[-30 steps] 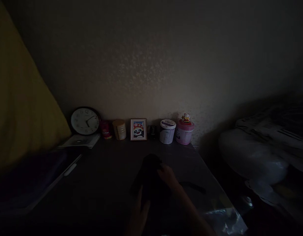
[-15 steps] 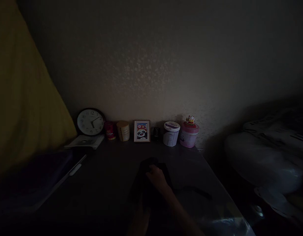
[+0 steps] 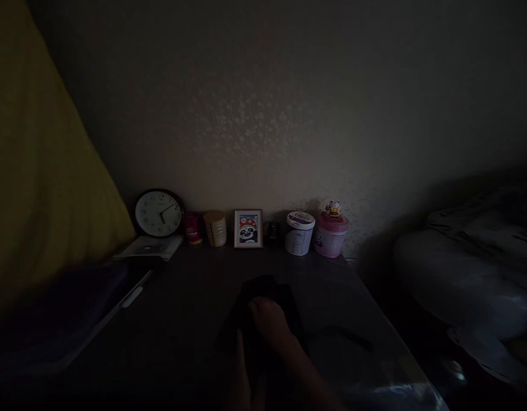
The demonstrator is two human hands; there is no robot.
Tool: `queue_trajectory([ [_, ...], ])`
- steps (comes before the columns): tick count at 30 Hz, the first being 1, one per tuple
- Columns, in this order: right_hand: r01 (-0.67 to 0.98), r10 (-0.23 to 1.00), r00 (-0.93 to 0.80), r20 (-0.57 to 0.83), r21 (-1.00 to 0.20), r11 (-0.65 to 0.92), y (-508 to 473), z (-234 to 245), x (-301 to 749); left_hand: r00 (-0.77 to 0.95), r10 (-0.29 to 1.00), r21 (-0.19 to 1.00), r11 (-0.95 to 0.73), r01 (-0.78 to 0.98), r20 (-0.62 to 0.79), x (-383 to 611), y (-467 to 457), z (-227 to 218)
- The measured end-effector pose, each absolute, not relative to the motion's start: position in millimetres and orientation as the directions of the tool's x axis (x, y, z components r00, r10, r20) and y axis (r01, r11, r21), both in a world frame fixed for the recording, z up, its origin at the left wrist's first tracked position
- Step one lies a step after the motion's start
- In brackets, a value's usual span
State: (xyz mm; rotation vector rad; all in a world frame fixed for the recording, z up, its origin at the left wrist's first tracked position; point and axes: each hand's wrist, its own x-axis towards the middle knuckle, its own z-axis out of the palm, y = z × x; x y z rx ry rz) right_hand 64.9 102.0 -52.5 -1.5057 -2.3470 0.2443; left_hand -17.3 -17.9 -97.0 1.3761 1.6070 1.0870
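A black, soft-looking item point(image 3: 284, 294), perhaps a cloth bag, lies on the dark table point(image 3: 181, 319) in front of me; its details are lost in the gloom. A dark strap point(image 3: 344, 335) trails from its right side. My right hand point(image 3: 269, 322) is over the middle of the item with its fingers curled closed, and whatever they pinch cannot be made out. Lower down, at the near side of the item, my left hand point(image 3: 245, 377) shows with a finger stretched forward and the thumb apart. Its lower part fades into shadow.
Along the wall stand a round clock point(image 3: 159, 213), a red tin point(image 3: 193, 228), a yellowish canister point(image 3: 215, 229), a framed panda picture point(image 3: 248, 229), a small black object point(image 3: 273, 231), a white tub point(image 3: 300, 234) and a pink tub point(image 3: 330, 238) topped by a figurine point(image 3: 333, 209). A yellow curtain point(image 3: 44, 160) hangs left.
My right hand has come slightly nearer and to the left over the black item. My left hand has moved forward, its finger now stretched out.
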Motion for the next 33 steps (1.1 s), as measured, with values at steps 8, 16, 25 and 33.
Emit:
queue_trajectory([
  [8, 0.729, 0.829, -0.521, 0.203, -0.399, 0.556, 98, -53, 74, -0.149, 0.988, 0.887, 0.105, 0.45, -0.041, -8, -16, -79],
  [16, 0.495, 0.661, -0.597, 0.455, -0.439, 0.75, 69, -71, 105, -0.149, 0.986, 0.809, 0.142, 0.571, -0.068, -2, -18, -99],
  [25, 0.62, 0.699, -0.633, 0.333, -0.324, 0.715, 138, -72, 92, -0.134, 0.985, 0.795, 0.164, 0.584, -0.105, -5, -16, -95],
  [33, 0.744, 0.809, -0.475, 0.347, -0.332, 0.58, 178, -69, 88, -0.114, 0.979, 0.822, 0.204, 0.532, -0.169, -9, -18, -84],
])
